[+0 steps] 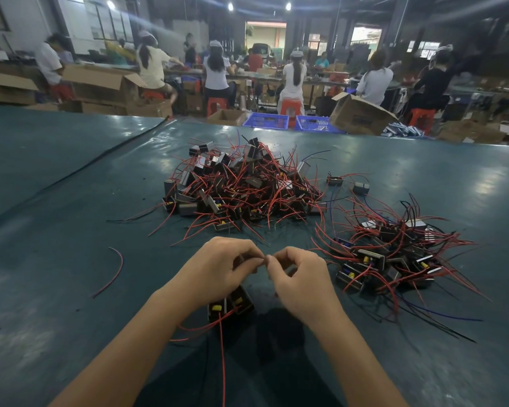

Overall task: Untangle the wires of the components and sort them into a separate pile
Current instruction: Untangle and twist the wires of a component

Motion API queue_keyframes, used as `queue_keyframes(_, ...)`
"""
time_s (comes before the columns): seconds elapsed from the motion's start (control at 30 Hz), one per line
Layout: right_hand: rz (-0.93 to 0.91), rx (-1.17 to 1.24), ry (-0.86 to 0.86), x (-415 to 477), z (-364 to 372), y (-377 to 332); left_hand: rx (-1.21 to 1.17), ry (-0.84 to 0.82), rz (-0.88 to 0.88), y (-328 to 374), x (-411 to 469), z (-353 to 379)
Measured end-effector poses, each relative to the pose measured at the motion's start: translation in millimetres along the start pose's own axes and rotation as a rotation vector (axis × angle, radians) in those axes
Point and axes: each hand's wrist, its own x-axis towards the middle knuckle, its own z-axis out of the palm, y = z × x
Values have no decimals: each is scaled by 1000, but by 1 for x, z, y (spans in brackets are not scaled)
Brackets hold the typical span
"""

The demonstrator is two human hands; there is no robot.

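Component pair, two small black block-shaped units with yellow tabs and red wires (231, 304): located on the dark green table mat (71, 230), directly beneath the left hand (221, 268) and partly covered by its heel. The two blocks sit side by side, their joint long axis running left to right and rising slightly towards the right. Their red leads trail off the near side, one running straight back towards the person.

Left hand and right hand (300, 277): both raised just above the mat, fingers curled, thumb and forefinger tips brought together. The two pinches meet on a wire end (266, 259), which is too fine to make out further. Whether it belongs to the pair below cannot be confirmed.

Tangled heap of black components and red wires (241, 183): straight ahead, beyond both hands. Smaller sorted pile of like components (391, 254): to the right, just beside the right hand and well apart from the left. A single loose red wire (112, 274) lies off to the left.

Assessment: separation of leads is in progress. The set-down will likely run rightwards, and the right hand is the nearer to that pile. Trailing leads could snag the sorted pile's outlying wires.
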Motion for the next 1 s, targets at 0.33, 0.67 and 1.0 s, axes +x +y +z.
queue_keyframes(0.33,-455,-152,76,4,-6,11,-528,-49,-348,3,5,-3)
queue_keyframes(0.67,225,468,-115,3,0,-1,-278,168,-130,8,4,3)
queue_keyframes(1.0,272,452,-12,3,3,-2,-26,133,79,1,1,2)
